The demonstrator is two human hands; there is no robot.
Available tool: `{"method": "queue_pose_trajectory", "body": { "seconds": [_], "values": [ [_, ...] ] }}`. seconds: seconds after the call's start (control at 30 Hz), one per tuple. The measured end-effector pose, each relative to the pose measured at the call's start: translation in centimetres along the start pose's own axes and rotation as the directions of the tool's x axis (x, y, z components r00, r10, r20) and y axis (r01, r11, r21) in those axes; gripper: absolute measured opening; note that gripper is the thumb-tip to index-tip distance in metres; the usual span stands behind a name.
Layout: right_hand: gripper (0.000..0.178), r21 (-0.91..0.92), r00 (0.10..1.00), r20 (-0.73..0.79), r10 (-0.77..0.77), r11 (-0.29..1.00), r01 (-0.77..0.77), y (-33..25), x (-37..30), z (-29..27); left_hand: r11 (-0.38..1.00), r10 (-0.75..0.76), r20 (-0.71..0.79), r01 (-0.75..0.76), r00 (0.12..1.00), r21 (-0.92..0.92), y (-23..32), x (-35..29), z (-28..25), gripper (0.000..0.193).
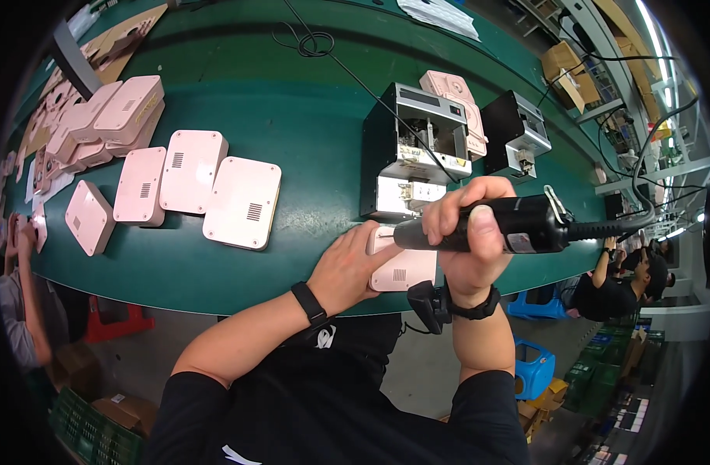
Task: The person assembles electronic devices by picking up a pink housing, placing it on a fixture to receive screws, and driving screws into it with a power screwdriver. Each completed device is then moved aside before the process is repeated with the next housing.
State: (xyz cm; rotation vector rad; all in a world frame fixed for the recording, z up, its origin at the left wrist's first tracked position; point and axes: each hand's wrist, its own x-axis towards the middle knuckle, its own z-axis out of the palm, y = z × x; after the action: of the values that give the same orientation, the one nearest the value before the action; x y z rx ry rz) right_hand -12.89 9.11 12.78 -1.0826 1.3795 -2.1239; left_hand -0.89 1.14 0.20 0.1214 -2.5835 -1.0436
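Note:
A pale pink square plastic housing [417, 273] with a small slotted vent lies on the green table near its front edge. My left hand [343, 267] grips its left side, thumb across the top and fingers along the edge. In my right hand [475, 232] is a black corded electric screwdriver [529, 225], held almost level with its nose pointing left. The thin bit reaches the housing's upper left corner, close to my left thumb and fingers. Whether a screw is under the tip is too small to tell.
Beyond the housing stands a black and silver screw feeder [382, 155], with a second machine [506, 128] to its right. Pink housings [242, 203] lie at left, others piled [128, 108] behind. A loose black cable [314, 44] crosses the table. People sit at both sides.

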Motion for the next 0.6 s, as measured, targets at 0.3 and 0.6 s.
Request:
{"method": "queue_pose_trajectory", "body": {
  "seconds": [0.3,0.6],
  "values": [
    [0.026,0.051,1.0,0.028,0.009,0.999,-0.01,1.6,-0.3,-0.7,1.0,0.007,-0.013,-0.007,1.0,0.01,-0.3,-0.1,0.4,0.071],
    [0.022,0.069,0.998,-0.06,0.01,0.998,-0.006,1.0,-0.5,-1.0,1.0,0.01,-0.009,-0.01,1.0,-0.006,-0.3,-0.1,0.1,0.076]
  ]
}}
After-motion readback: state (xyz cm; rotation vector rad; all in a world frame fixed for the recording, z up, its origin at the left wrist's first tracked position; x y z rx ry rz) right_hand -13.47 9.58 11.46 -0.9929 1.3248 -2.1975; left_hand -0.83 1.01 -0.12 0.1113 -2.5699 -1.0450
